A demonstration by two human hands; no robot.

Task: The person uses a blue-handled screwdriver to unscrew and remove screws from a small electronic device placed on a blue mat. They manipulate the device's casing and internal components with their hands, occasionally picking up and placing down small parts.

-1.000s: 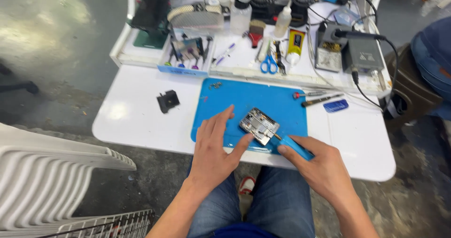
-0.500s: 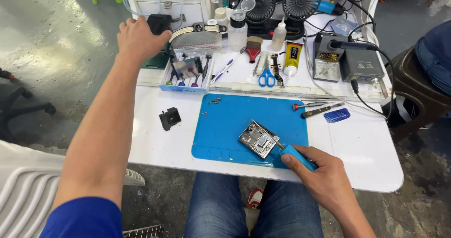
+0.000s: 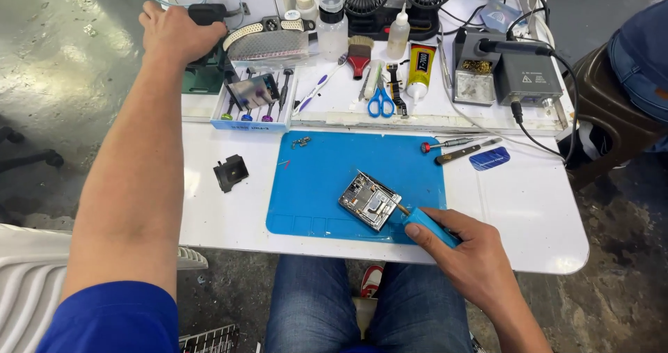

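down near the front edge of the white table [image 3: 529,207], the right hand [image 3: 473,255] is wrapped around a blue-handled soldering iron [image 3: 426,224], its tip touching the right edge of an opened phone [image 3: 370,201]. that phone lies tilted on the blue work mat [image 3: 320,179], just left of the right hand and well apart from the left hand [image 3: 174,31]. the left arm stretches far across the table, its hand curled over a black object [image 3: 207,13] at the far left; the fingers are hidden on the far side, so i cannot tell whether they actually grip it. just right of that hand lies a mesh-topped grey device [image 3: 268,41], and nearer sits a small tray of screwdrivers [image 3: 252,102]. a small black part [image 3: 231,173] rests on the bare table left of the mat. on the right, a red-capped screwdriver [image 3: 447,144], a dark tool [image 3: 466,152] and a blue pick [image 3: 489,159] lie beside the mat. blue scissors [image 3: 380,102], a red-handled brush [image 3: 359,52], a yellow glue tube [image 3: 419,66] and a grey soldering station [image 3: 525,78] stand along the far side
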